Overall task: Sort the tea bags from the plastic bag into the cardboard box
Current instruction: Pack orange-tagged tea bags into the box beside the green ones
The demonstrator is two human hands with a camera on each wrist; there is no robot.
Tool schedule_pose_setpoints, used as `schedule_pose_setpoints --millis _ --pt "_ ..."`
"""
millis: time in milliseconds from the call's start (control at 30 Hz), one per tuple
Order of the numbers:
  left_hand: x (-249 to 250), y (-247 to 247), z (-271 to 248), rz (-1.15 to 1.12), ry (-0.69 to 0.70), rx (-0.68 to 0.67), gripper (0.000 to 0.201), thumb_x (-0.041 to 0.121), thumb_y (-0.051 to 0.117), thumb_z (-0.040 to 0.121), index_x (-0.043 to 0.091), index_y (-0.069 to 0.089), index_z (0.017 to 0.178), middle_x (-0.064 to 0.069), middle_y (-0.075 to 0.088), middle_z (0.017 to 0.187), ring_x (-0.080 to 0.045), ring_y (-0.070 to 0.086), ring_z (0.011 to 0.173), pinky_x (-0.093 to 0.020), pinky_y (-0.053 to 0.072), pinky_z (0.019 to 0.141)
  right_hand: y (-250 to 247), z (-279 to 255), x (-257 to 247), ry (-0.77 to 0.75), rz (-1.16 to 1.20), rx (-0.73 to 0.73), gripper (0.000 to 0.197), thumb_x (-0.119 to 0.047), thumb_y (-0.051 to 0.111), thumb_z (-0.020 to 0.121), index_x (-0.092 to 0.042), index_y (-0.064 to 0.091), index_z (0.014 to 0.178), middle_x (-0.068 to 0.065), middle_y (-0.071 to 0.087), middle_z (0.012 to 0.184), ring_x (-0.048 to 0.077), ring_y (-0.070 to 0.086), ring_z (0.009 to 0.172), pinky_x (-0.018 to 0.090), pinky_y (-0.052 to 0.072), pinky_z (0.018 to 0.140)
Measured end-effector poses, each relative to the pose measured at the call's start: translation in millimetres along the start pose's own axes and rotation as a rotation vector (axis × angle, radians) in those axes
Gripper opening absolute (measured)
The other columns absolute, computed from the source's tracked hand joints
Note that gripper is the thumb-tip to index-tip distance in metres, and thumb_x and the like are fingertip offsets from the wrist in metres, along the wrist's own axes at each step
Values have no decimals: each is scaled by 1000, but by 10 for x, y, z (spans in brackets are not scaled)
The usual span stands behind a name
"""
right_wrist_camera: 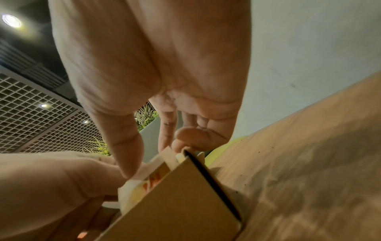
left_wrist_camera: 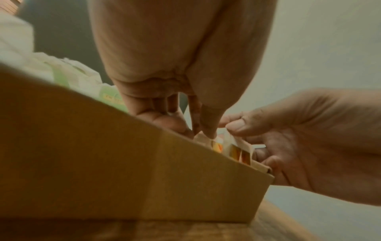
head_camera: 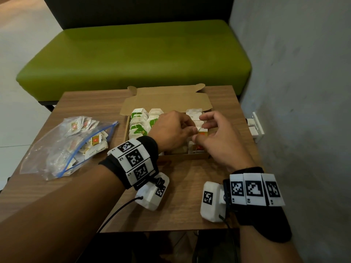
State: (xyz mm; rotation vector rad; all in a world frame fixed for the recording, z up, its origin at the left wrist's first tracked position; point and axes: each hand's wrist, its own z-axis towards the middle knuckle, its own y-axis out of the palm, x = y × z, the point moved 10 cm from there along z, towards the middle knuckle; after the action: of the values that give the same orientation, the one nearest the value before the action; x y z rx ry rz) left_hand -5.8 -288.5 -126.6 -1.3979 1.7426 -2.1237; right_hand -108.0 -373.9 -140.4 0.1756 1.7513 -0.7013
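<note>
The open cardboard box (head_camera: 167,100) sits mid-table, holding rows of green-labelled tea bags (head_camera: 137,128) on its left and white ones further right. Both hands meet over its near right corner. My left hand (head_camera: 191,130) reaches down with curled fingers and pinches orange-labelled tea bags (head_camera: 202,133). My right hand (head_camera: 200,128) brackets the same stack between thumb and fingers. In the left wrist view the left hand (left_wrist_camera: 204,135) and right hand (left_wrist_camera: 233,125) pinch the orange tea bags (left_wrist_camera: 237,151) above the box wall (left_wrist_camera: 144,163). The plastic bag (head_camera: 62,149) lies at the left, tea bags inside.
The small wooden table (head_camera: 91,107) has a green bench (head_camera: 133,54) behind it and a grey wall (head_camera: 294,92) close on the right. A white fitting (head_camera: 255,128) juts from the wall beside the box. The table's near edge lies just below my wrists.
</note>
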Motion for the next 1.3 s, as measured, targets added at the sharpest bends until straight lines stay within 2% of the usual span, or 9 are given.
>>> schedule_pose_setpoints --millis 200,367,500,633,800,933,1133,1233,1300 --pt "-91 -51 -4 -98 -61 37 13 27 62 95 26 68 83 6 66 77 -14 63 77 -26 46 68 22 -25 -36 -8 -41 -63 57 -26 82 79 -40 52 125 -15 55 117 12 57 101 27 47 72" --pt "-189 -89 -21 -253 -146 54 19 22 57 97 23 66 80 -1 70 75 -22 70 78 -38 60 74 35 -40 -46 -10 -57 -75 59 -21 84 77 -38 51 124 -14 57 113 8 59 88 26 50 70" --pt "-250 -167 -63 -318 -207 106 22 19 53 99 22 64 81 -2 70 69 -21 70 72 -29 53 63 54 -39 -37 -4 -84 -90 60 -17 83 79 -36 50 125 -12 57 112 13 63 94 32 56 78" --pt "-344 -336 -119 -342 -246 211 19 20 52 100 18 65 86 -2 69 75 -14 65 67 -18 46 47 43 -16 -12 -3 -100 -79 54 -6 77 82 -33 54 123 -9 59 111 13 63 99 33 58 82" --pt "-510 -563 -183 -372 -268 336 18 22 55 97 21 66 84 -6 69 84 -24 69 80 -38 59 66 7 30 14 -16 -125 -37 39 -2 73 86 -30 61 111 -7 62 99 10 62 92 24 52 70" --pt "-512 -541 -199 -364 -259 305 16 22 55 98 21 66 86 -4 69 86 -22 68 80 -35 57 66 -6 50 -12 -32 -129 6 33 -3 72 88 -29 62 107 -6 63 96 6 61 86 18 45 63" --pt "-520 -461 -204 -341 -257 272 16 26 54 98 24 65 86 -3 69 85 -22 68 82 -28 47 59 -43 93 -43 -40 -149 83 32 -4 73 87 -29 63 104 -10 63 91 6 62 83 20 47 61" --pt "-521 -477 -202 -327 -246 274 16 25 55 98 24 65 86 -3 70 86 -22 69 81 -33 55 62 -69 114 -56 -37 -172 113 33 -5 74 87 -29 63 106 -12 62 92 4 61 83 17 43 59" --pt "-523 -501 -209 -327 -240 264 16 25 56 98 25 65 85 -3 71 86 -22 70 82 -42 60 71 -76 126 -52 -28 -176 115 37 -6 73 88 -29 63 114 -13 62 99 5 62 88 16 43 60"
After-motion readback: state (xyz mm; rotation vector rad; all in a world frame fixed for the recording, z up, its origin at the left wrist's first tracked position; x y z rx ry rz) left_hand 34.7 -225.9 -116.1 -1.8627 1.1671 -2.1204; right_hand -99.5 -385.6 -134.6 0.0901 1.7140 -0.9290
